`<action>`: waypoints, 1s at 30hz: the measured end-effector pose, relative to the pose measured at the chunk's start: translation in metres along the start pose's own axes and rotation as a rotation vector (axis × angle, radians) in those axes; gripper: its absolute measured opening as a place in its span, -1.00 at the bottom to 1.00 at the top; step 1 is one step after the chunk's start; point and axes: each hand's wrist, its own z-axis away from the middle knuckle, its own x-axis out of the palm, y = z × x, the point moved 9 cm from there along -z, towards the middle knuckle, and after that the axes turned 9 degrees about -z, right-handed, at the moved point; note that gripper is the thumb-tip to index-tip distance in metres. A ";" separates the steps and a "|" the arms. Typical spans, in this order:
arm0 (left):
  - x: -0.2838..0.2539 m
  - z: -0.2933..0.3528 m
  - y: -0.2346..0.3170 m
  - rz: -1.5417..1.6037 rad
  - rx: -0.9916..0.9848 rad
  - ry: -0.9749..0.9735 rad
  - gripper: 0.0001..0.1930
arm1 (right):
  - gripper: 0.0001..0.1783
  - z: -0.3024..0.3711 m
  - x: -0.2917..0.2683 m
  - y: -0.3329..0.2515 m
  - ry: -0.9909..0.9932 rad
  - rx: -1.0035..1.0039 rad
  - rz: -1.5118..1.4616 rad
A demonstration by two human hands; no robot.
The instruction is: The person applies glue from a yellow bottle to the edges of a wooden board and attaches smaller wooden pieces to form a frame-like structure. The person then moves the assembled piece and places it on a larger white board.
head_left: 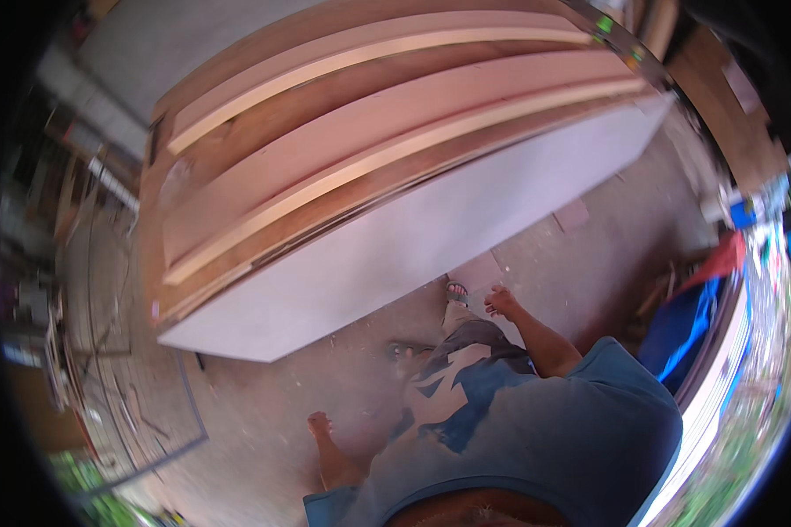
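Note:
My left hand (320, 423) hangs low beside my body over the concrete floor, its fingers curled in, with nothing seen in them. My right hand (501, 302) is out in front of my hip with fingers loosely bent and a little apart, holding nothing. Neither hand touches the large workbench ahead. Two long pinkish boards (395, 114) lie along its brown wooden top (264, 105), each with a pale wood strip (395, 149) along its near side. A long white panel (431, 237) covers the bench's near side, closer to my right hand than to my left.
Concrete floor (281, 413) lies around my feet, with flat pinkish pieces (571, 215) on it. A blue and red covering (694, 316) drapes over things at the right. Wire-like frames and scrap (132, 395) lie at the left. A brown board (729, 105) stands at the upper right.

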 end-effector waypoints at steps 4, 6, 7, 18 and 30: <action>-0.010 -0.029 0.160 -0.301 0.369 0.220 -0.83 | -0.41 0.014 -0.054 0.081 0.075 0.104 -0.080; 0.000 -0.019 0.255 -0.402 0.754 0.342 -0.75 | -0.55 0.024 -0.065 0.107 0.184 0.187 -0.251; 0.008 -0.005 0.304 -0.449 0.967 0.433 -0.72 | -0.61 0.026 -0.070 0.117 0.229 0.220 -0.335; 0.233 0.356 0.551 -0.469 1.805 0.341 -0.71 | -0.94 0.055 -0.089 0.234 0.438 0.380 -0.293; 0.325 0.420 0.648 -0.689 1.867 0.669 -0.54 | -0.74 -0.090 -0.159 0.082 0.157 0.092 0.316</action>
